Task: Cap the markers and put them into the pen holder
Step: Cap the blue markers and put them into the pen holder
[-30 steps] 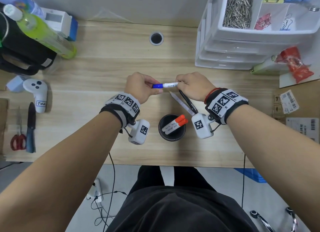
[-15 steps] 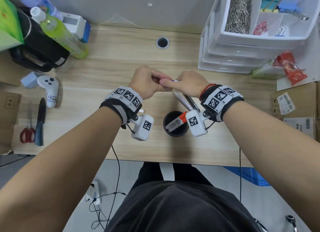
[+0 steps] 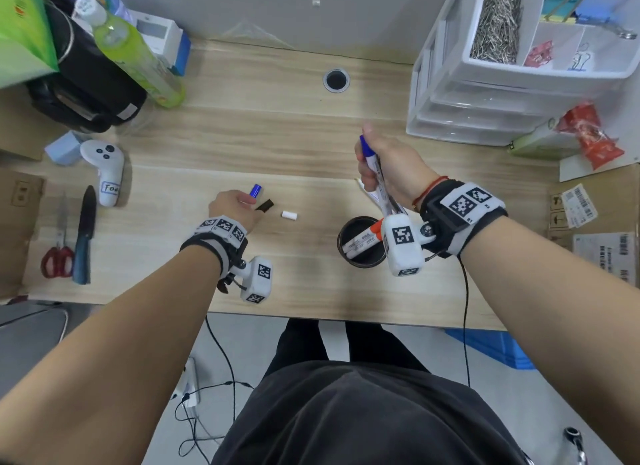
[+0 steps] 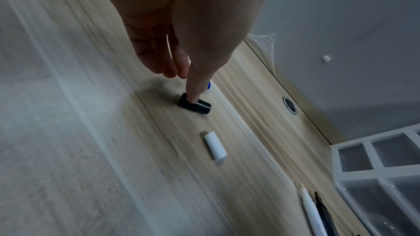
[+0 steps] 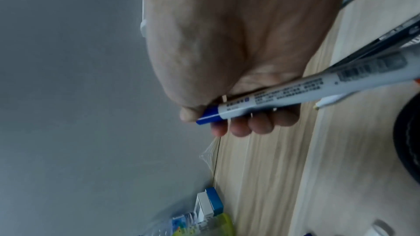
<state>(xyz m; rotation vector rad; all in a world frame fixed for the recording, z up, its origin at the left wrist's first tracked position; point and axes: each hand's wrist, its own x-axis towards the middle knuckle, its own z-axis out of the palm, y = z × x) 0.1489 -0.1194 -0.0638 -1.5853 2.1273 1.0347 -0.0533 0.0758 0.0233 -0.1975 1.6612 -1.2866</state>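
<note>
My right hand [image 3: 381, 163] grips a white marker [image 3: 375, 173] with a blue cap, held tilted above the table just behind the black pen holder [image 3: 342, 237]. The capped end points away from me. In the right wrist view the marker [image 5: 284, 96] crosses my curled fingers [image 5: 240, 128]. Two orange-capped markers [image 3: 363, 239] lie inside the holder. My left hand [image 3: 249, 204] is low over the table with straight fingers, and one fingertip [image 4: 195, 96] touches a loose black cap [image 4: 194, 105]. A white cap [image 4: 214, 145] and a small blue piece [image 3: 255, 190] lie next to it.
A white pen [image 4: 309, 209] and a black pen [image 4: 322, 211] lie on the table below my right hand. White drawers [image 3: 485, 93] stand back right. A green bottle [image 3: 138, 59], controller [image 3: 105, 170], knife [image 3: 85, 236] and scissors [image 3: 57, 260] are on the left.
Both hands were pressed together on the marker. Now they have parted: the left went down and left to the loose caps, and the right lifted the capped marker and turned it lengthways.
</note>
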